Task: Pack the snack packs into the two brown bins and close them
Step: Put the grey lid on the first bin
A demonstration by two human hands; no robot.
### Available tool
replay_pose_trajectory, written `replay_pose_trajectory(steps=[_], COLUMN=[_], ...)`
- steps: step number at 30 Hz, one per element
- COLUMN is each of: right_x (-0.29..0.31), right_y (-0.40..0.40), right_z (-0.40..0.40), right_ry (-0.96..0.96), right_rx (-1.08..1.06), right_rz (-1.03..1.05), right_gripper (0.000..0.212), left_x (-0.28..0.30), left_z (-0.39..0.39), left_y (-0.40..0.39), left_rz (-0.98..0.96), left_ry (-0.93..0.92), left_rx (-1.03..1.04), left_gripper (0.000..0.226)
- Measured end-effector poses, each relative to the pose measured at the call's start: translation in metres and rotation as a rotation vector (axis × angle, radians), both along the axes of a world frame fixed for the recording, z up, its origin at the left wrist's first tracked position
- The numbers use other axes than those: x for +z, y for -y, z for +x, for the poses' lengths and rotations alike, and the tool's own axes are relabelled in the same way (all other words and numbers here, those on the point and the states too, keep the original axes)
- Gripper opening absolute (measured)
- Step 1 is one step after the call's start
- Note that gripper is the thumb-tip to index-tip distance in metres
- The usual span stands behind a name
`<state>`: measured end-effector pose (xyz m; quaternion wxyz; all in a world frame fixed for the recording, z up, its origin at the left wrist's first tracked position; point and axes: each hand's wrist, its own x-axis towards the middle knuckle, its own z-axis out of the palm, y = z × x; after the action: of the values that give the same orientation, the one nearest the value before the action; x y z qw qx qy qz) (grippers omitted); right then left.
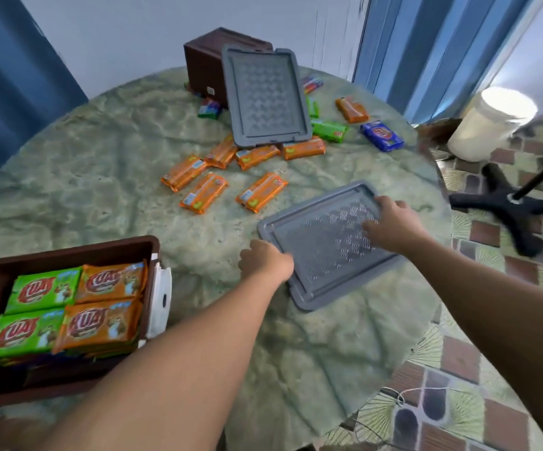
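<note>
While my left hand [265, 260] and right hand [390, 222] grip the grey lid [325, 245] flat on the desk [100, 177], it looks light, stiff; opposite edges suit carrying it to the full brown bin [68, 252].

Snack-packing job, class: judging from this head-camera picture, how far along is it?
Done: the near brown bin looks full. In hand: left hand and right hand grip the grey lid. Left: loose snack packs, the far brown bin, and the second lid.
</note>
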<state>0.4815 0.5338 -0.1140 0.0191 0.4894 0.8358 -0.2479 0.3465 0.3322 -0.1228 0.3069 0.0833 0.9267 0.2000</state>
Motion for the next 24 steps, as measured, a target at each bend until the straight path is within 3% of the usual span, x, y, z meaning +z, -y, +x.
replay_pose_trajectory(steps=[5, 9, 14, 20, 24], right_x=[-0.012, -0.019, -0.013, 0.013, 0.038], right_y=[-0.012, -0.010, -0.010, 0.014, 0.046], right_z=[-0.002, -0.003, -0.007, -0.027, -0.051], right_ry=[0.061, 0.062, -0.015, -0.184, -0.409], right_rx=[-0.042, -0.067, -0.149, -0.211, -0.233], right_rz=[-0.070, -0.001, -0.027, -0.194, -0.315], right_gripper=[0.074, 0.073, 0.078, 0.096, 0.087], left_x=[-0.002, 0.000, 0.008, 0.048, 0.076], left_z=[0.005, 0.010, 0.000, -0.040, -0.079], left_y=[-0.014, -0.024, -0.028, -0.004, 0.027], left_rz=[0.012, 0.100, 0.400, 0.381, 0.329], left_ry=[-0.027, 0.045, 0.101, -0.154, -0.311], left_rx=[0.052, 0.230, 0.338, 0.187, 0.069], left_gripper=[0.073, 0.083, 0.076, 0.095, 0.107])
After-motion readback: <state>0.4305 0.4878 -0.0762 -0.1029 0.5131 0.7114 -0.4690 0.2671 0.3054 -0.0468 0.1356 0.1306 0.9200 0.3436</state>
